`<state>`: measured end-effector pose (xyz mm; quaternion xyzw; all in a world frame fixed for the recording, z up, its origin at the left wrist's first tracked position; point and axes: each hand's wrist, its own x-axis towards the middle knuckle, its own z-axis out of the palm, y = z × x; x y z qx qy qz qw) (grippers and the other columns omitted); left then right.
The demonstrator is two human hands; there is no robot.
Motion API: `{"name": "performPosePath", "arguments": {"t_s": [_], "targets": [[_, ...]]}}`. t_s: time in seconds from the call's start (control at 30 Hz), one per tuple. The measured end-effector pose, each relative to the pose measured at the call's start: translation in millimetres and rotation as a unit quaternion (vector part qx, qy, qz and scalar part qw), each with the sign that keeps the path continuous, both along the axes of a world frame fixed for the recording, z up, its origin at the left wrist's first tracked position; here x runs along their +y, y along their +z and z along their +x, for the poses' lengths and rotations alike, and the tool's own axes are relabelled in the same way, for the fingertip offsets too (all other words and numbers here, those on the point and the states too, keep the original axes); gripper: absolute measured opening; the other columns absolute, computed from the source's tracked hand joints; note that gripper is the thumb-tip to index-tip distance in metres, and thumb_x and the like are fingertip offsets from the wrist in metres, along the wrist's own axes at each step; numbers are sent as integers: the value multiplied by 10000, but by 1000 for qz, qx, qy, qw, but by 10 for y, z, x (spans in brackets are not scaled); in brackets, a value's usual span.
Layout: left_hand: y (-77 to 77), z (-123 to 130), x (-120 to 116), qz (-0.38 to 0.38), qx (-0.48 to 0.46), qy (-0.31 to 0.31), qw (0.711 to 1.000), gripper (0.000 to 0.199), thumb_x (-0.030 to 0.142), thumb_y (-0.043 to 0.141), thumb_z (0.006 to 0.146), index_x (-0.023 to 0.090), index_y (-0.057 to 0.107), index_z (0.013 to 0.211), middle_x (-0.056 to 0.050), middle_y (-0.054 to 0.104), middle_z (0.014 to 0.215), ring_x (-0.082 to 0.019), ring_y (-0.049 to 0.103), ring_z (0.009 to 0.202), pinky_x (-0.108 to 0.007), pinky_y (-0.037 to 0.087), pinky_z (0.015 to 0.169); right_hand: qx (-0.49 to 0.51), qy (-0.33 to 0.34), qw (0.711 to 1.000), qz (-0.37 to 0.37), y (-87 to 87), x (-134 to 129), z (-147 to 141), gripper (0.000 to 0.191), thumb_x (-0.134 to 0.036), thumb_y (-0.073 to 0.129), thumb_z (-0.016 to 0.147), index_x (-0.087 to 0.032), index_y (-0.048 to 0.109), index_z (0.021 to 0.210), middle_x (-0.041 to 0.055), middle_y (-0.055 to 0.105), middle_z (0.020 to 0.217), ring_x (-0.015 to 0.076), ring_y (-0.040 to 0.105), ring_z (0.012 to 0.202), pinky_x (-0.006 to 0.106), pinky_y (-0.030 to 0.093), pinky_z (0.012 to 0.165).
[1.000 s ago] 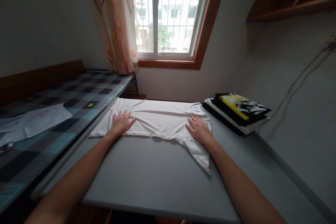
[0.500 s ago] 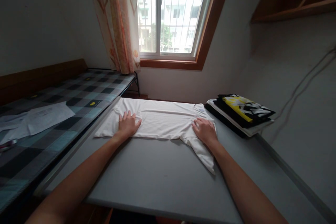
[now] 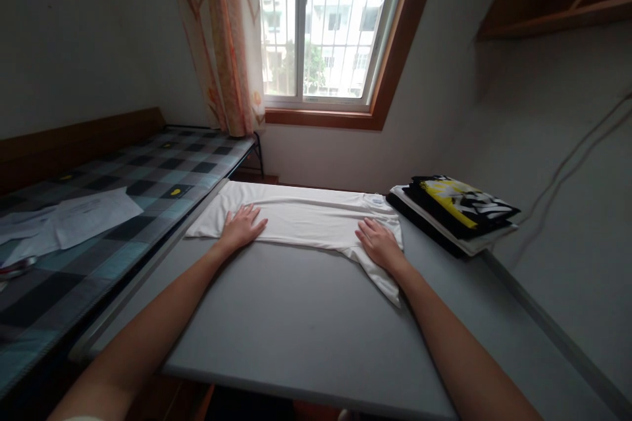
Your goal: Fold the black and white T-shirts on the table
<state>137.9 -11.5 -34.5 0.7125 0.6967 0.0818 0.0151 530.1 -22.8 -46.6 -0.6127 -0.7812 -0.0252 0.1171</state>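
Your left hand [image 3: 241, 227] and right hand [image 3: 379, 245] lie palm down, fingers slightly spread, on the white shirt [image 3: 301, 216]. It stretches along the far side of the table [image 3: 296, 322], one sleeve [image 3: 378, 277] angling back toward you. Folded clothes [image 3: 457, 212] sit stacked at the table's far right. Beyond the table are a curtain [image 3: 232, 46] and a window [image 3: 340, 26].

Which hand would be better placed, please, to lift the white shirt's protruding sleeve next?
Probably the right hand: it rests by the sleeve, while the left hand lies near the other end of the white shirt.
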Motion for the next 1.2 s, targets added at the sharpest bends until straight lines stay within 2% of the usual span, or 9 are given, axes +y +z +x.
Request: {"name": "performPosePath", "arguments": {"t_s": [0.2,0.3,0.4,0.5,0.6,0.7,0.9,1.07,1.2], "targets": [[26,171,-109,58,10,-18,998,539,570,372,924,267,553,1331,-72,442,1497,-316,326,1404,-553,189,1143,-10,-5,1000,-4,133,-91,-70,497,-496,392,948,-207,592,1301,139,484,1448,299,418,1334,489,287,1091],[63,289,-186,105,11,-33,994,428,489,394,937,260,635,1206,-67,586,1359,-268,451,1313,-485,217,1149,-5,-46,999,22,246,-128,-59,418,-471,417,943,-206,694,1108,119,608,1304,272,548,1178,442,340,1037],[97,330,-232,99,27,-20,995,399,470,400,934,227,691,1061,-100,647,1252,-282,537,1205,-492,278,1108,0,-99,995,23,288,-124,-8,412,-433,386,961,-197,724,934,109,697,1113,252,618,1034,440,348,1016],[95,296,-215,75,36,-14,996,438,506,400,925,223,668,1125,-116,593,1333,-314,496,1252,-524,308,1076,12,-77,997,4,200,-73,48,418,-436,362,971,-206,700,1059,112,668,1211,251,586,1130,430,333,1046],[51,224,-142,48,28,-15,998,517,529,360,938,238,561,1315,-104,462,1477,-310,370,1375,-524,270,1106,6,-44,999,-10,55,-8,86,492,-443,361,970,-169,570,1322,134,511,1429,278,428,1333,434,308,1086],[-6,159,-73,26,15,-18,999,563,529,314,955,242,467,1415,-85,358,1547,-300,278,1433,-533,210,1138,12,-39,999,-5,-16,31,99,519,-435,367,969,-149,529,1371,140,462,1470,288,374,1376,452,289,1107],[-13,149,-78,34,15,-28,999,550,519,325,958,236,482,1402,-83,368,1542,-298,287,1426,-526,207,1137,60,-23,997,34,139,-22,29,349,-359,410,964,-207,699,1086,87,651,1242,227,571,1163,352,399,996],[82,205,-132,87,29,-22,996,481,534,344,949,244,656,1172,-97,619,1284,-280,535,1191,-453,297,1080,-3,-69,997,34,293,-123,-49,425,-410,366,982,-201,724,888,104,699,985,235,626,950,344,434,856],[97,253,-168,95,31,-2,995,453,514,364,946,236,677,1119,-104,648,1210,-281,563,1130,-434,344,1027,-14,-91,995,40,317,-145,-69,450,-425,358,984,-193,724,859,116,697,997,242,622,947,367,417,877]]}}
